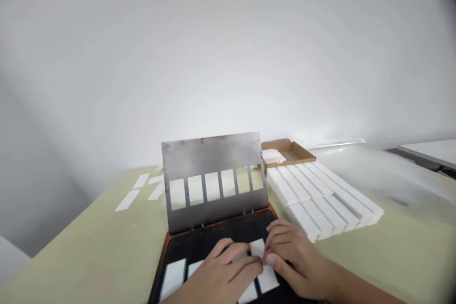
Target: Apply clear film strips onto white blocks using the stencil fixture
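Note:
In front of me lies a black base (217, 232) with an orange-brown edge, holding a row of flat white rectangular pieces. A thin metal plate (213, 152) with a row of rectangular windows stands tilted up on hinges at its back. My left hand (228, 270) rests palm down over the middle pieces, fingers stretched to the right. My right hand (295, 256) has its fingers bent and its thumb tucked in at the rightmost white piece (267, 279). The fingertips of both hands meet at this piece. Some pieces are partly hidden under my left hand.
Right of the plate, many white blocks (320, 194) lie stacked in rows. Behind them a brown cardboard box (301, 152) holds some white pieces. Several loose white pieces (128, 200) lie on the pale green table (92, 237) at left. A white wall rises behind.

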`<control>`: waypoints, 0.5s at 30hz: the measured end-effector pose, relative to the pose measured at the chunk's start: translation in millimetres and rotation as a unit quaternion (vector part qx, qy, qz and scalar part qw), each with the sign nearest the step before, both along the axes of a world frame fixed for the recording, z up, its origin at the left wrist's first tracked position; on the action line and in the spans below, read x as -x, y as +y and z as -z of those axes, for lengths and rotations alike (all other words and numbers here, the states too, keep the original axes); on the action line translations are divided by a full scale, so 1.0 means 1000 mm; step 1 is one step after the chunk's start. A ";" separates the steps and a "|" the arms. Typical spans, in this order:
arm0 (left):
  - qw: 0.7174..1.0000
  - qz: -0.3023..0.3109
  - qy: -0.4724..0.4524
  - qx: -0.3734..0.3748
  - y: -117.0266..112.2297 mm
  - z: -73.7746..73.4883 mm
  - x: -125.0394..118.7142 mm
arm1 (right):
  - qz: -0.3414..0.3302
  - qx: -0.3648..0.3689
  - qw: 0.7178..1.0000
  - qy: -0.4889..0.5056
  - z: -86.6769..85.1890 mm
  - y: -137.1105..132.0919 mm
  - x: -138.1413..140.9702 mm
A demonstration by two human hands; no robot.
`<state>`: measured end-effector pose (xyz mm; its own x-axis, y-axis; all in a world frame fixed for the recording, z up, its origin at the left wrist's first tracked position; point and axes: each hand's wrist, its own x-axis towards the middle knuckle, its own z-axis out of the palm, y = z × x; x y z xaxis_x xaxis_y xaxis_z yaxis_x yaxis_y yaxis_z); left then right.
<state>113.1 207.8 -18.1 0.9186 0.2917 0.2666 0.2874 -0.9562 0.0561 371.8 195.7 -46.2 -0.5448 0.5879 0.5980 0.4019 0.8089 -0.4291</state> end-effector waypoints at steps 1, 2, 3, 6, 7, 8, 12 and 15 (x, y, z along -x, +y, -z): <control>1.000 0.001 0.005 -0.009 0.001 0.003 -0.001 | 0.003 -0.009 1.000 -0.007 0.004 0.002 0.002; 1.000 0.000 0.006 -0.017 0.002 0.006 -0.002 | 0.009 -0.018 1.000 -0.020 0.007 0.004 0.005; 1.000 -0.005 0.002 -0.026 0.001 0.006 -0.003 | 0.022 -0.023 0.999 -0.038 0.009 0.005 0.008; 0.998 -0.055 0.010 -0.028 -0.003 -0.001 -0.002 | 0.054 -0.026 0.995 -0.079 0.007 0.008 0.014; 0.996 -0.083 0.013 -0.025 -0.005 -0.005 0.001 | 0.063 -0.021 0.994 -0.091 0.004 0.006 0.015; 0.993 -0.116 0.013 -0.025 -0.006 -0.008 0.006 | 0.071 -0.015 0.992 -0.104 -0.001 0.003 0.015; 0.969 -0.247 0.002 -0.027 -0.019 -0.001 0.046 | 0.071 0.018 0.985 -0.159 -0.016 -0.024 0.005; 0.961 -0.274 0.021 -0.037 -0.054 0.035 0.075 | 0.051 0.026 0.976 -0.212 -0.005 -0.052 -0.006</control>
<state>38.1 153.4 -52.8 0.6422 0.7166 0.2721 0.7498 -0.6611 -0.0284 378.2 143.7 -41.4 -0.6738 0.6752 0.3001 0.6292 0.7372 -0.2462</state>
